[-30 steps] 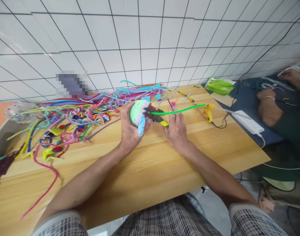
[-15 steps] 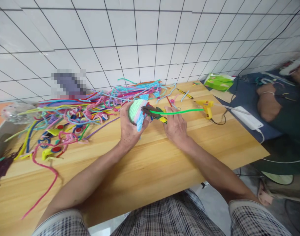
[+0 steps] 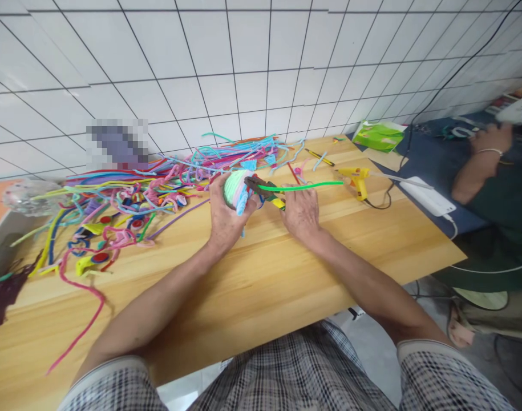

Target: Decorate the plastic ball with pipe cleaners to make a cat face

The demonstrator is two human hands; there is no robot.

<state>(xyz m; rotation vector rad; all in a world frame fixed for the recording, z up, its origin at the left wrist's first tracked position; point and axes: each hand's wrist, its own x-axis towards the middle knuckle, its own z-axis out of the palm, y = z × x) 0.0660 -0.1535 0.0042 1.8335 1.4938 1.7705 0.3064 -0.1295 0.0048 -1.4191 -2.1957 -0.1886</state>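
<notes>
Adjoining a tiled wall (image 3: 250, 51), the wooden desk (image 3: 243, 291) underlay the left hand (image 3: 225, 222), clasping a round piece (image 3: 234, 190), and right hand (image 3: 302, 214), gripping pliers (image 3: 278, 202).

Our left hand (image 3: 225, 220) partly hides the pale-green fuzzy rounded piece (image 3: 234, 188); our right hand (image 3: 302, 212) covers the handle ends of the yellow-and-green dark-metal pliers (image 3: 278, 202).

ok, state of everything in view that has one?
Mint-green piece, held in left grip
Pliers, held in right grip, jaws unclear
Green strip, extended, curved
Glue gun, lying down, cord attached
Yellow knife, lying flat, blade unclear
White box, cable attached
Pink strand, lying bent
</notes>
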